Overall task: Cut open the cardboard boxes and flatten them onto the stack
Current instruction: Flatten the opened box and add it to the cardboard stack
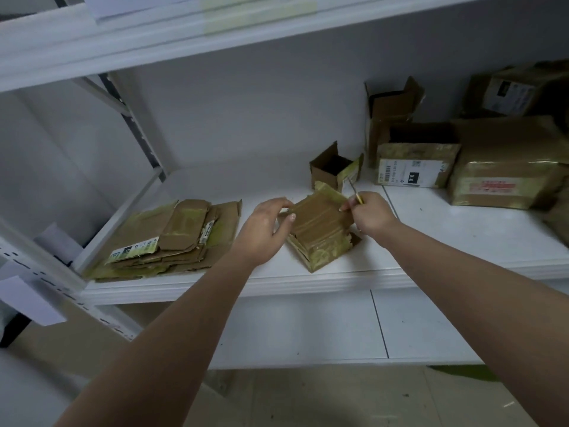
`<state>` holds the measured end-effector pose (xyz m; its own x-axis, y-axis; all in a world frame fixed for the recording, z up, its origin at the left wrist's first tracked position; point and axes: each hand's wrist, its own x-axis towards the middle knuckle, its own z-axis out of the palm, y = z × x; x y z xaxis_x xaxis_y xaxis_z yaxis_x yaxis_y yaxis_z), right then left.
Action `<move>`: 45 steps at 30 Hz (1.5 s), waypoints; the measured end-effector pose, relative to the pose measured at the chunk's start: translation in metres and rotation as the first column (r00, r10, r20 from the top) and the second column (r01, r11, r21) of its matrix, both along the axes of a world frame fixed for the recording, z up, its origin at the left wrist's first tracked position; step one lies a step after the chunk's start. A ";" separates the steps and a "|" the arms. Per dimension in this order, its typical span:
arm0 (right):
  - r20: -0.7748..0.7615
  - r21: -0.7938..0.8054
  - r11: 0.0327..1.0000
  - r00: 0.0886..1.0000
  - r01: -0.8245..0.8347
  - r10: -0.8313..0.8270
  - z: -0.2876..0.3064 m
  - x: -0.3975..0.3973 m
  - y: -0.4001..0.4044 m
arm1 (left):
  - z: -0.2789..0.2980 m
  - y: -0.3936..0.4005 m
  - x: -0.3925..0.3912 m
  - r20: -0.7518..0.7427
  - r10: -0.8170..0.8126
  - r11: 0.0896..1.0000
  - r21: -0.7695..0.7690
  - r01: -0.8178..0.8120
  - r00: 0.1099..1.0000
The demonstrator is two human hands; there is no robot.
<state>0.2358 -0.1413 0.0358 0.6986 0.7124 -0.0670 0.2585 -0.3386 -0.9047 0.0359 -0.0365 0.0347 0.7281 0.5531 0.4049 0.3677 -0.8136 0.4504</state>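
A small taped cardboard box (320, 232) lies on the white shelf (308, 282) in the middle, partly opened, one flap raised at its far end. My left hand (264, 229) pinches the box's upper left edge. My right hand (371, 215) holds a thin yellow-handled cutter (354, 189), blade pointing up and away, while its fingertips touch the box's upper right edge. A stack of flattened boxes (172, 238) lies to the left on the same shelf.
A small open box (334, 169) stands just behind the one I hold. Several larger boxes (415, 158) crowd the right of the shelf, some open, some taped. A shelf upright (135, 127) rises at the left. Another shelf board (308, 328) lies below.
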 end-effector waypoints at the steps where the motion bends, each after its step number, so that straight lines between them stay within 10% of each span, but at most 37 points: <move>1: 0.010 -0.006 1.000 1.000 -0.005 0.005 0.000 0.001 -0.002 | -0.001 0.000 0.000 -0.025 -0.011 1.000 -0.021 0.011 1.000; 9: 0.064 -0.036 0.997 0.995 -0.072 0.074 0.014 0.024 -0.004 | 0.001 -0.004 0.020 -0.350 -0.032 0.960 -0.272 -0.069 0.936; 16: 0.297 -0.373 0.914 0.913 -0.158 0.279 0.011 0.072 -0.033 | 0.002 -0.016 0.054 -0.397 0.194 0.954 -0.139 -0.267 0.897; 30: -0.105 -0.194 0.939 0.958 -0.283 0.267 -0.020 0.141 -0.070 | 0.025 -0.073 0.141 -0.374 0.396 0.904 0.319 -0.284 0.839; 34: -0.232 -0.127 0.929 0.921 -0.347 0.313 -0.024 0.138 -0.080 | 0.011 -0.054 0.138 -0.627 0.265 0.961 0.107 -0.257 0.732; 45: -0.188 -0.121 0.926 0.924 -0.357 0.332 -0.033 0.119 -0.072 | -0.006 -0.070 0.137 -0.559 0.343 0.915 0.019 -0.402 0.755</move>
<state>0.3553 -0.2136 0.0029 0.3826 0.8796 -0.2828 0.2390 -0.3899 -0.8893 0.1725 -0.1063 0.0285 0.5370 0.8414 -0.0607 0.8381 -0.5239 0.1522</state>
